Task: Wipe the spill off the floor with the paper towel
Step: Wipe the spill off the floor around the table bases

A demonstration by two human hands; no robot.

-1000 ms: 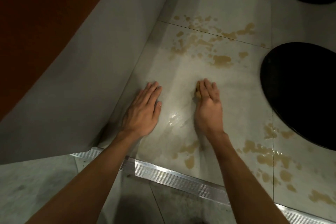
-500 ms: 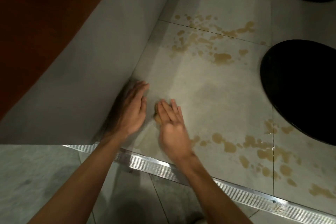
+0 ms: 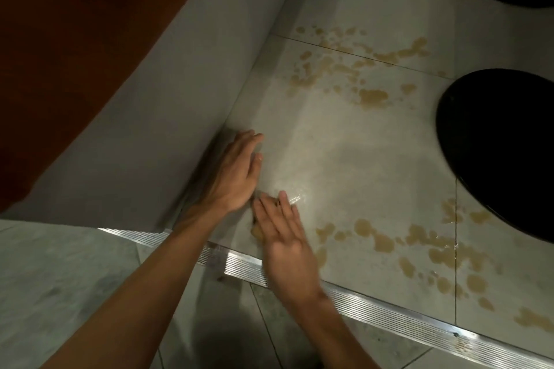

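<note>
1. the right hand (image 3: 284,237) lies flat at lower centre of the frame, fingers straight. it presses a wadded, tan-stained paper towel (image 3: 256,231) onto the pale glossy floor tile (image 3: 344,159). only a sliver of the wad shows, at the left edge of the fingers.
2. the left hand (image 3: 236,177) is spread flat and holds nothing. it rests on the tile just left of the right hand, beside the grey wall base (image 3: 150,129).
3. the step in hand looks like mid-wipe: the tile above the hands is smeared and wet but has no puddles.
4. the light brown spill remains as two clusters of puddles. one is at upper centre (image 3: 371,97). the other is at lower right (image 3: 434,243), between the ribbed metal threshold strip (image 3: 374,302) and the black round object (image 3: 494,153).
5. the next move calls for sweeping the towel right through the nearer puddles. the wad looks soaked, so it may need a fresh face.
</note>
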